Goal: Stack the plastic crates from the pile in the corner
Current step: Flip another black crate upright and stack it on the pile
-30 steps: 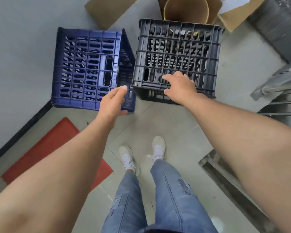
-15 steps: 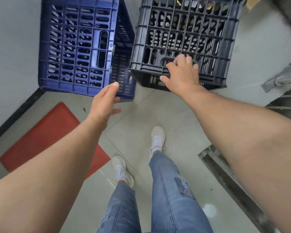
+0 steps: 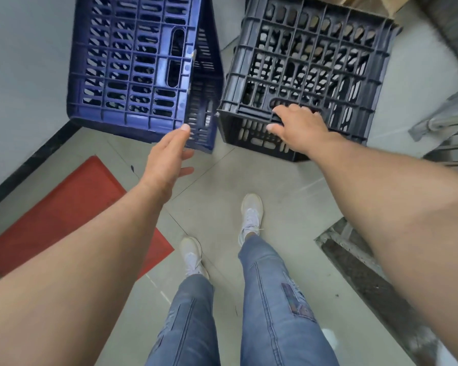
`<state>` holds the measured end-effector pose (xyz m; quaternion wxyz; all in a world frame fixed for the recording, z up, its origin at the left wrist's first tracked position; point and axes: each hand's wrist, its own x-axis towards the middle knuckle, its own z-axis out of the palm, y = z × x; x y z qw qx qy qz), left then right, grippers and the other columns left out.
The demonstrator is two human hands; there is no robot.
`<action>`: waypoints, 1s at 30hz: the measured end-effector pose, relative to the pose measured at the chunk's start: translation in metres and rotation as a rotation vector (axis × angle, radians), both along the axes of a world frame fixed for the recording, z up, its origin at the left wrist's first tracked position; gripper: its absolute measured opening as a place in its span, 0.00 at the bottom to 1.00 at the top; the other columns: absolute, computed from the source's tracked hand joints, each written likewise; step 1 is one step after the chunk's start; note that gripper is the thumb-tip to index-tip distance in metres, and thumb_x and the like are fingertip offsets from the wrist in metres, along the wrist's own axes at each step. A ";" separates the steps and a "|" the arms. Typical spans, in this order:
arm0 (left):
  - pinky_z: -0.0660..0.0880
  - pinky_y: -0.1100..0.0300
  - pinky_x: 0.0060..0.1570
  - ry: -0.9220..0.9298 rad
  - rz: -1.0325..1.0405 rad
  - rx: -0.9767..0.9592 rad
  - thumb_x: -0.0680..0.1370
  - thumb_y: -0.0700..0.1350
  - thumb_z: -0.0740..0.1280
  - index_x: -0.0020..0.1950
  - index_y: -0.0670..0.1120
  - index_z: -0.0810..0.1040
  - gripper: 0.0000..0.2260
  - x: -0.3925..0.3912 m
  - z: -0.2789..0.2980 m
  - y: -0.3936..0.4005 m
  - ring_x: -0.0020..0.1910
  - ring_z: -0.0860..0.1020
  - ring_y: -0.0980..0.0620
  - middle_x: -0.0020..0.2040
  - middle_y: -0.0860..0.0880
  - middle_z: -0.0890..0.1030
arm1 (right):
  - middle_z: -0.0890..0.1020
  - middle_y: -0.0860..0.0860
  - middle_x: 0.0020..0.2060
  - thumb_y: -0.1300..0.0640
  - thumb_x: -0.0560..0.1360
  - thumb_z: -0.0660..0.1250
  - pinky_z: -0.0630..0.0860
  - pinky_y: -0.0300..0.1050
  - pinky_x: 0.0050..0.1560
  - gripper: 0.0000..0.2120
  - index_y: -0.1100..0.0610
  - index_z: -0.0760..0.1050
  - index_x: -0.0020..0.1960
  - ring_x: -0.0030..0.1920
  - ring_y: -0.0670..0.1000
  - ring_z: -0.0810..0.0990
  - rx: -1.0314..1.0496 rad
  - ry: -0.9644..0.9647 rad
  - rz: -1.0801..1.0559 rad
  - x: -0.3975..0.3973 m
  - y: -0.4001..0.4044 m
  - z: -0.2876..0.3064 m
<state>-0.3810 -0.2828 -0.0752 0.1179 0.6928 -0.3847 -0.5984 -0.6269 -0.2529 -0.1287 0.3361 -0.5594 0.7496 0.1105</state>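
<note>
Now the right hand is curling its grip into the black crate's handle slot at 1 o'clock. Left hand, grip apart, is reaching the blue crate at 11 o'clock; next it needs a firm hold before lifting.

Two crates stand side by side on the floor: the left crate against the wall, the right crate just beside it. A mat lies before the left crate. Feet stand before both.
</note>
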 end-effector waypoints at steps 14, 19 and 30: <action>0.76 0.53 0.55 0.040 -0.153 -0.016 0.79 0.58 0.56 0.71 0.49 0.67 0.23 0.152 0.006 0.074 0.59 0.75 0.52 0.66 0.53 0.70 | 0.73 0.60 0.65 0.45 0.81 0.54 0.69 0.56 0.57 0.22 0.57 0.63 0.69 0.63 0.62 0.72 0.049 -0.032 -0.325 0.146 0.130 0.031; 0.75 0.51 0.57 0.029 -0.139 0.002 0.79 0.59 0.55 0.72 0.49 0.66 0.25 0.200 -0.002 0.103 0.59 0.75 0.52 0.67 0.52 0.70 | 0.73 0.59 0.65 0.44 0.81 0.54 0.70 0.56 0.58 0.23 0.56 0.63 0.70 0.63 0.62 0.73 0.069 -0.028 -0.349 0.197 0.168 0.026; 0.76 0.50 0.53 0.046 0.073 -0.030 0.80 0.55 0.54 0.69 0.49 0.70 0.20 0.314 -0.025 0.186 0.56 0.77 0.51 0.65 0.52 0.73 | 0.72 0.58 0.66 0.47 0.82 0.51 0.69 0.53 0.53 0.22 0.58 0.62 0.71 0.64 0.61 0.72 -0.056 0.012 -0.302 0.313 0.193 0.022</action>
